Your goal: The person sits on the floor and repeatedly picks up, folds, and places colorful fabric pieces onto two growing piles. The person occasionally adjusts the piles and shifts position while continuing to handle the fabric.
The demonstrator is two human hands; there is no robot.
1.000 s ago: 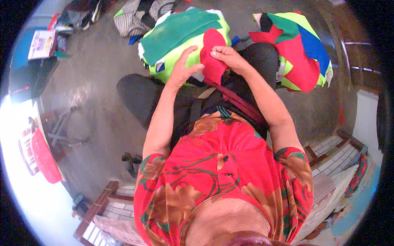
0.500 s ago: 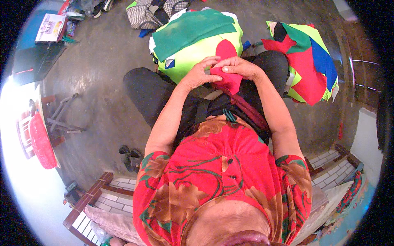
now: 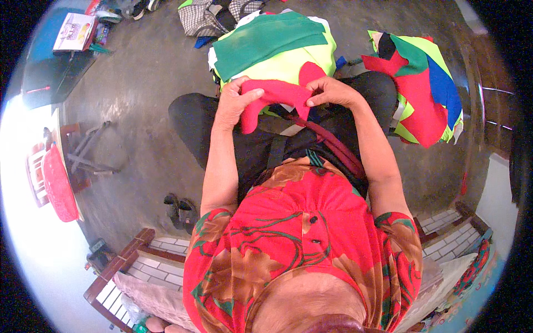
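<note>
A piece of red cloth (image 3: 276, 91) is spread sideways between my two hands, above my lap. My left hand (image 3: 232, 104) pinches its left part, with one end hanging below the fingers. At its right edge, my right hand (image 3: 336, 93) grips the cloth between thumb and fingers. Just beyond the hands lies a mound of cloth, with a green piece (image 3: 269, 43) over bright yellow cloth (image 3: 302, 58). A rounded red part (image 3: 312, 72) shows past the right fingers; whether it belongs to the held cloth I cannot tell.
Right of my knee sits another heap of cloth pieces, red (image 3: 423, 105), blue (image 3: 446, 86), green and yellow. A checked bag (image 3: 201, 19) lies beyond the mound. Dark shoes (image 3: 180, 211) and a folding metal stand (image 3: 89, 149) are on the floor at left.
My hands have moved apart, the left one going left. The red cloth, bunched between them before, is now stretched out sideways. The whole view has shifted slightly.
</note>
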